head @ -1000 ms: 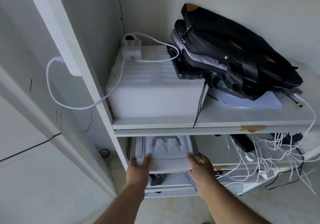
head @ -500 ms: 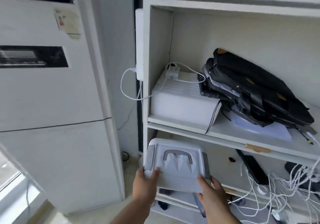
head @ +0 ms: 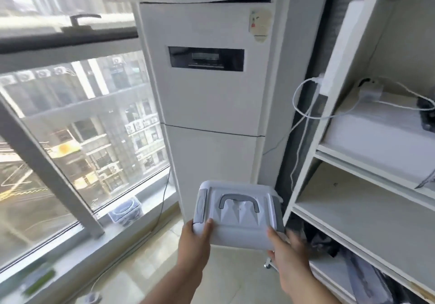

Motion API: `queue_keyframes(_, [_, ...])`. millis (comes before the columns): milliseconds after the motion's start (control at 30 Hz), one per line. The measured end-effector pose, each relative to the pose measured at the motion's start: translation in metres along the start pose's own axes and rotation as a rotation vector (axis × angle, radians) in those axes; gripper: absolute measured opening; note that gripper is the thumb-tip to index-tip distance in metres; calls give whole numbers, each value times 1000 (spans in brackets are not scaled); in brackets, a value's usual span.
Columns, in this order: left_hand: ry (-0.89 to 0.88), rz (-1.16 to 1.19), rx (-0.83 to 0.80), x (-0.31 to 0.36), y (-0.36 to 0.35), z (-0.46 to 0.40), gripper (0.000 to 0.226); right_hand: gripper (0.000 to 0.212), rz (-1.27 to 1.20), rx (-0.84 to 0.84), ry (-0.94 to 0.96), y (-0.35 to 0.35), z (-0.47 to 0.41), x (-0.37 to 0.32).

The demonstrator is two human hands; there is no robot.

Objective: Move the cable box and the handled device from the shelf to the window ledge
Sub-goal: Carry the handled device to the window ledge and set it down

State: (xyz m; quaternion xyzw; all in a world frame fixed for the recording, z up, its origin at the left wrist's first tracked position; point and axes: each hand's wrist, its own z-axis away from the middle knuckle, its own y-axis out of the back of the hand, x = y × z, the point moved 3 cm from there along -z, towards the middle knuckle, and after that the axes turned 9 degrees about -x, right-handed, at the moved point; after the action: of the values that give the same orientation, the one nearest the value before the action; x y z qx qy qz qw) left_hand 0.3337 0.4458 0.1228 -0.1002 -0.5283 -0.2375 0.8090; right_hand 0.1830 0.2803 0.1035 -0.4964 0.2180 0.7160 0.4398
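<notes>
Hands carry the handled device point(head: 237, 216) low in the centre of the frame, left hand point(head: 196, 238) and right hand point(head: 286, 249) each clamped on a near corner, probably to keep the flat body level. It hangs clear of the shelf point(head: 367, 212) at right, the window ledge point(head: 131, 221) waiting lower left, where a clear box of cables point(head: 126, 210) already sits.

The handled device point(head: 237, 216) looks like matt pale-grey plastic with a darker grey handle, pretty smooth all over. The tall air conditioner point(head: 211, 106) is smooth white plastic with a glossy black display panel, and the shelf point(head: 367, 223) boards look like matt white laminate.
</notes>
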Motion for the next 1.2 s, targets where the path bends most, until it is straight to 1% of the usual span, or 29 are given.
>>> queue_keyframes(33, [7, 23, 26, -1, 18, -6, 39, 28, 16, -20, 6, -20, -4, 0])
queue_keyframes(133, [25, 91, 140, -8, 86, -33, 48, 30, 89, -114, -10, -100, -17, 9])
queue_keyframes(300, [31, 174, 278, -13, 193, -79, 38, 41, 191, -213, -70, -223, -40, 33])
queue_keyframes(400, [36, 209, 320, -16, 253, -109, 32, 40, 237, -251, -88, -294, -52, 46])
queue_keyframes(533, [56, 232, 377, -15, 299, -130, 39, 38, 264, -273, -117, -355, -62, 49])
queue_keyframes(633, [67, 290, 389, -14, 332, -162, 32, 38, 288, -303, -136, -405, -83, 51])
queue_keyframes(667, [103, 303, 396, -13, 342, -173, 31, 38, 292, -335, -149, -423, -94, 52])
queue_keyframes(700, [134, 336, 458, -16, 363, -226, 33, 38, 325, -402, -198, -473, -138, 61])
queue_keyframes(767, [144, 360, 448, -6, 375, -241, 37, 36, 298, -459, -174, -493, -154, 54])
queue_keyframes(800, [159, 373, 460, -3, 380, -261, 39, 38, 303, -473, -194, -510, -175, 56])
queue_keyframes(867, [155, 380, 429, -1, 383, -272, 40, 42, 297, -470, -212, -519, -178, 48])
queue_keyframes(1000, [187, 357, 402, 7, 389, -298, 43, 37, 327, -481, -226, -537, -201, 42])
queue_keyframes(1100, [240, 353, 436, 9, 405, -363, 52, 45, 383, -532, -243, -583, -268, 52])
queue_keyframes(1200, [281, 344, 439, -5, 419, -421, 57, 46, 429, -546, -246, -623, -324, 73])
